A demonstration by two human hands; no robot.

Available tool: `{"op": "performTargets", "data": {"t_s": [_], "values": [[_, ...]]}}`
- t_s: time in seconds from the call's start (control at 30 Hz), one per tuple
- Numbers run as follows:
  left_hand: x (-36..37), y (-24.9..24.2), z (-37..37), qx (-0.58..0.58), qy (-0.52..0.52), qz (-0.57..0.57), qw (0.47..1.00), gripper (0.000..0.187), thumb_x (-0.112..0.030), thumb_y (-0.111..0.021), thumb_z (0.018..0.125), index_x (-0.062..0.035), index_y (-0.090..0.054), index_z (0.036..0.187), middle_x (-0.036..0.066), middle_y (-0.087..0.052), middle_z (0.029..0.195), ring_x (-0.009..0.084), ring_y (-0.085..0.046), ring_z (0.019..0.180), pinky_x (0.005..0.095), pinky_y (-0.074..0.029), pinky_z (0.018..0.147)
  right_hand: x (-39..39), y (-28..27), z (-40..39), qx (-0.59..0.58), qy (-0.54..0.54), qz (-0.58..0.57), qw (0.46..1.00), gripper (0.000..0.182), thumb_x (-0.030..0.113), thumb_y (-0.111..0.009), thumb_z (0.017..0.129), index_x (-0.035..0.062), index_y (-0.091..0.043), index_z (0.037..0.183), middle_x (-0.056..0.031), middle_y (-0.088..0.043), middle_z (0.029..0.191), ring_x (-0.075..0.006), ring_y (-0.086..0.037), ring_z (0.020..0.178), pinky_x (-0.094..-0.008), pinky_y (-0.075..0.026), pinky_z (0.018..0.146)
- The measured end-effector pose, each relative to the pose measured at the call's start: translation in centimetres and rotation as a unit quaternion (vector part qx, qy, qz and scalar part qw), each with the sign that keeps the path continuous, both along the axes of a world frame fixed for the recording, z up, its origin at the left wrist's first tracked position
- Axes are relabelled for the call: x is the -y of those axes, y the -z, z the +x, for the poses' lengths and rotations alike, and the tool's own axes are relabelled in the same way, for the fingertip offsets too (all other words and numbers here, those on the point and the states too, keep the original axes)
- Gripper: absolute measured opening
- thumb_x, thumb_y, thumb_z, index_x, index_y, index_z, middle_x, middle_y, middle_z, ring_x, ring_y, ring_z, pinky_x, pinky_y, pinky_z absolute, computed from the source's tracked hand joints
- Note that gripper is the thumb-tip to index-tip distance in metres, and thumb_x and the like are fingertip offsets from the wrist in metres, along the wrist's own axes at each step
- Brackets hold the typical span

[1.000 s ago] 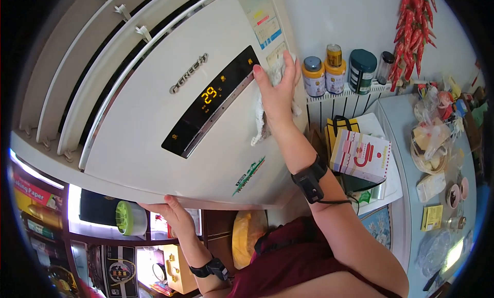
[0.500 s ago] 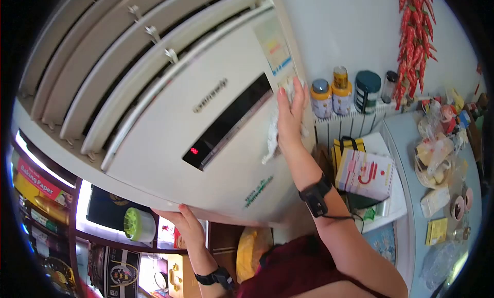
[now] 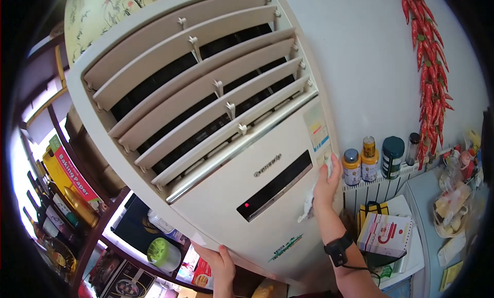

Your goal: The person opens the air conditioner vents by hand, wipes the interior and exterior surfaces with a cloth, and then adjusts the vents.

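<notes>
A tall cream floor-standing air conditioner (image 3: 221,195) tilts across the view, with open slats (image 3: 206,87) above and a dark display (image 3: 275,185) lit by a red mark. My right hand (image 3: 327,190) presses a crumpled white cloth (image 3: 307,205) against the front panel near its right edge, below a colored label (image 3: 317,130). Part of the cloth lies hidden under the fingers. At the lower left edge of the unit, my left hand (image 3: 218,264) rests against the side, thumb apart from the fingers. Its fingertips are partly out of sight.
Right of the unit, jars (image 3: 352,167) and a dark green tub (image 3: 393,156) line a radiator top (image 3: 381,187). Dried red chilies (image 3: 429,87) hang on the wall. A patterned box (image 3: 386,233) sits lower. Left shelves hold bottles (image 3: 51,215) and a green-lidded container (image 3: 163,254).
The view has shifted upward, so more slats show and the unit sits lower and further right. My right hand stays near the panel's right edge with the cloth; my left stays at the lower left edge.
</notes>
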State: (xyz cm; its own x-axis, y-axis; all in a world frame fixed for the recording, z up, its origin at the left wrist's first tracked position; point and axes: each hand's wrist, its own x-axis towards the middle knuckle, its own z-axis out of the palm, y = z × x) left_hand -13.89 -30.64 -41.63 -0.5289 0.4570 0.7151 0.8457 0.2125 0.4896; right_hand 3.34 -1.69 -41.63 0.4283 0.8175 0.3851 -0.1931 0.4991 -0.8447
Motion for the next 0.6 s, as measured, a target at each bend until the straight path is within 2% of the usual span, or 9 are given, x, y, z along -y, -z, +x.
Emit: {"op": "performTargets", "data": {"t_s": [0.03,0.07,0.1,0.2,0.27,0.3,0.4,0.43,0.6], "values": [[0.1,-0.4,0.3,-0.02,-0.005,-0.004,1.0,0.082,-0.039,-0.043,0.099,0.0083,0.004,0.147,0.03,0.0,0.154,0.0424,-0.004,0.144,0.0493,-0.005,0.116,-0.4,0.0,0.1,-0.031,0.007,0.001,0.999,0.039,0.006,-0.048,0.094,0.0047,-0.048,0.133,-0.0183,-0.039,0.139,-0.0319,-0.037,0.132,-0.0379,-0.029,0.11],[0.1,-0.6,0.4,-0.04,-0.01,-0.008,0.999,0.082,-0.041,-0.041,0.099,0.0067,0.005,0.148,0.029,0.002,0.155,0.0414,-0.002,0.145,0.0488,-0.004,0.116,-1.2,0.4,0.5,-0.05,0.006,0.007,0.999,0.038,0.005,-0.048,0.093,0.0041,-0.048,0.131,-0.0174,-0.041,0.137,-0.031,-0.039,0.13,-0.0378,-0.03,0.109],[-0.1,-0.6,0.3,-0.055,-0.019,0.019,0.998,0.087,-0.035,-0.05,0.095,0.011,0.003,0.146,0.033,-0.001,0.152,0.0454,-0.005,0.142,0.0525,-0.006,0.115,-2.1,1.0,0.9,-0.068,0.005,0.012,0.998,0.037,0.004,-0.048,0.093,0.0036,-0.049,0.129,-0.0165,-0.043,0.134,-0.03,-0.041,0.127,-0.0376,-0.031,0.109],[0.2,-2.6,-0.1,-0.17,-0.05,0.013,0.984,0.086,-0.038,-0.049,0.095,0.0101,-0.001,0.147,0.033,-0.001,0.153,0.0449,-0.005,0.143,0.0524,-0.007,0.115,-2.5,-1.3,2.6,-0.136,-0.015,0.042,0.99,0.035,0.0,-0.047,0.089,0.0015,-0.051,0.124,-0.013,-0.049,0.126,-0.0241,-0.047,0.118,-0.0351,-0.036,0.104],[0.0,-5.0,-0.5,-0.19,-0.042,0.054,0.979,0.083,-0.039,-0.048,0.095,0.0093,-0.005,0.147,0.032,-0.003,0.153,0.045,-0.007,0.143,0.0523,-0.008,0.115,-2.0,-3.9,3.9,-0.175,-0.055,0.067,0.981,0.036,-0.001,-0.047,0.088,0.0011,-0.052,0.123,-0.0121,-0.05,0.124,-0.022,-0.049,0.116,-0.0334,-0.037,0.102],[-0.2,-6.4,-0.8,-0.201,-0.038,0.074,0.976,0.082,-0.04,-0.047,0.096,0.0088,-0.007,0.147,0.032,-0.004,0.153,0.0451,-0.007,0.143,0.0522,-0.009,0.115,-3.2,-4.2,4.3,-0.146,-0.03,0.09,0.985,0.028,0.002,-0.053,0.089,0.001,-0.056,0.117,-0.0112,-0.055,0.118,-0.02,-0.052,0.111,-0.0314,-0.039,0.098],[-0.6,-11.0,-1.8,-0.28,-0.054,0.112,0.952,0.077,-0.041,-0.045,0.097,0.0073,-0.012,0.148,0.032,-0.009,0.153,0.0451,-0.01,0.143,0.0519,-0.01,0.115,-3.7,-8.4,6.0,-0.047,-0.001,0.1,0.994,0.02,0.01,-0.061,0.09,0.0009,-0.06,0.107,-0.0098,-0.06,0.11,-0.0188,-0.055,0.104,-0.0302,-0.041,0.095],[-0.8,-12.6,-1.9,-0.297,-0.061,0.124,0.945,0.076,-0.042,-0.043,0.097,0.0065,-0.013,0.148,0.03,-0.01,0.153,0.0433,-0.011,0.144,0.0505,-0.011,0.115,-4.2,-9.7,6.3,-0.049,0.014,0.132,0.99,0.02,0.018,-0.067,0.089,-0.0002,-0.063,0.095,-0.008,-0.063,0.097,-0.0175,-0.058,0.095,-0.0287,-0.044,0.088],[-1.7,-20.8,-1.9,-0.404,-0.07,0.181,0.894,0.068,-0.04,-0.04,0.099,0.0026,-0.021,0.148,0.024,-0.016,0.155,0.0373,-0.015,0.145,0.0469,-0.014,0.116,-7.4,-14.8,8.1,0.046,-0.025,0.133,0.99,0.021,0.021,-0.068,0.088,0.0005,-0.065,0.089,-0.0064,-0.065,0.087,-0.0169,-0.059,0.086,-0.0283,-0.045,0.081]]}}
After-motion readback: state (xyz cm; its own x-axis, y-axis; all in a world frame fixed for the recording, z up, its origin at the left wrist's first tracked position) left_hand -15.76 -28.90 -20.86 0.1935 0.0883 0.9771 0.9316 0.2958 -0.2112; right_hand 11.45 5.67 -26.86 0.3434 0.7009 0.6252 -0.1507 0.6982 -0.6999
